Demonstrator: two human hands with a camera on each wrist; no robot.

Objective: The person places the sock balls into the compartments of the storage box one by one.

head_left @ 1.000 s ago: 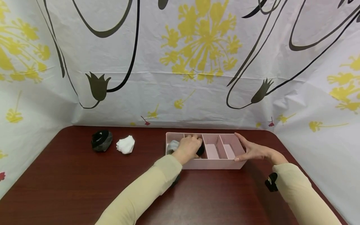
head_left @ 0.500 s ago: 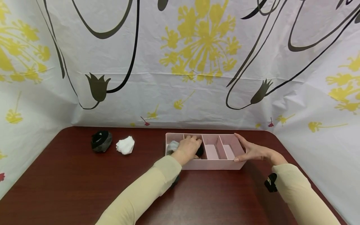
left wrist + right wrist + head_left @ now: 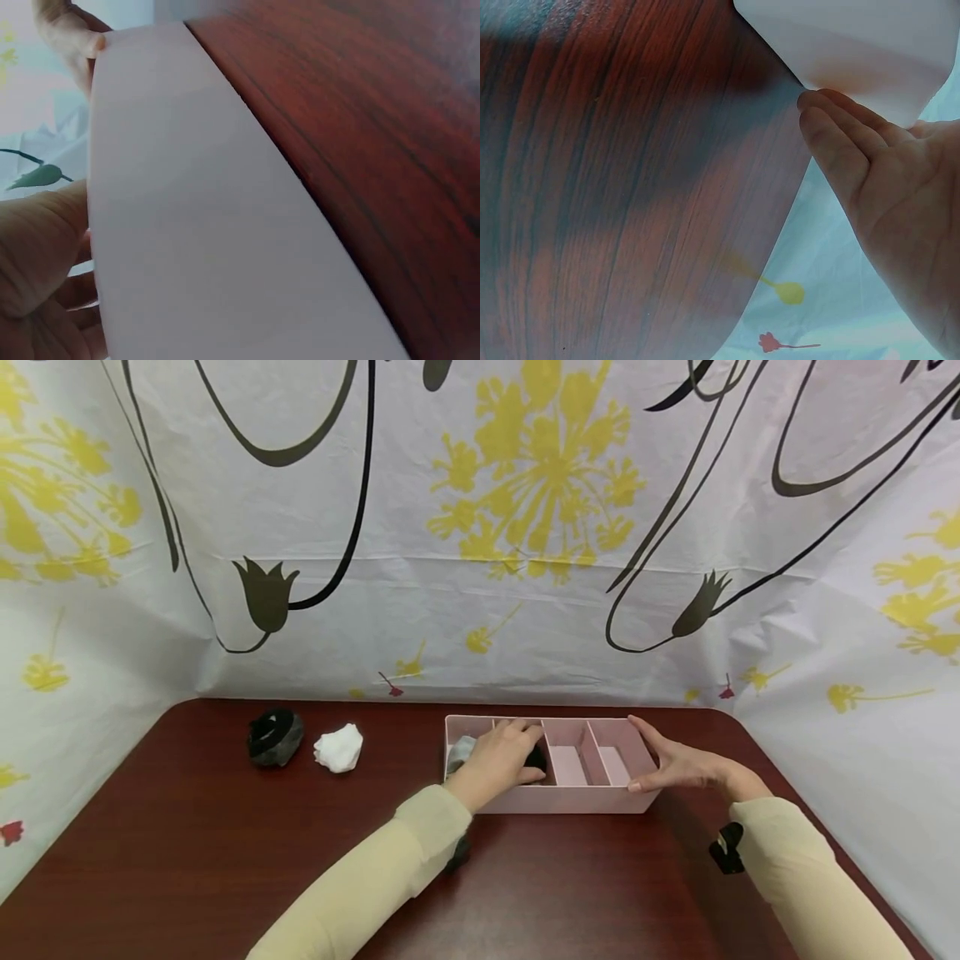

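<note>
A long pink divided box (image 3: 577, 799) stands toward the back of the table. My left hand (image 3: 497, 756) reaches into its second compartment from the left, thumb and fingers spread around a black cloth bundle (image 3: 536, 759) that it partly covers. In the first compartment lies a light grey cloth bundle (image 3: 461, 752). At the box's right end my right hand (image 3: 690, 767) grips the walls, thumb at the front and fingers toward the back; the right wrist view shows its fingers (image 3: 840, 139) against the end wall. The left wrist view shows mostly the box's front wall (image 3: 195, 195).
On the left of the dark red wooden table (image 3: 225, 860) sit a black and grey cloth bundle (image 3: 275, 739) and a white crumpled bundle (image 3: 338, 748). Two right-hand compartments of the box hold nothing visible. A patterned white sheet (image 3: 360, 643) hangs behind and at both sides.
My left hand has shifted slightly left, its thumb and fingers now spread wider, showing more of the black bundle. My right hand keeps its grip on the box end.
</note>
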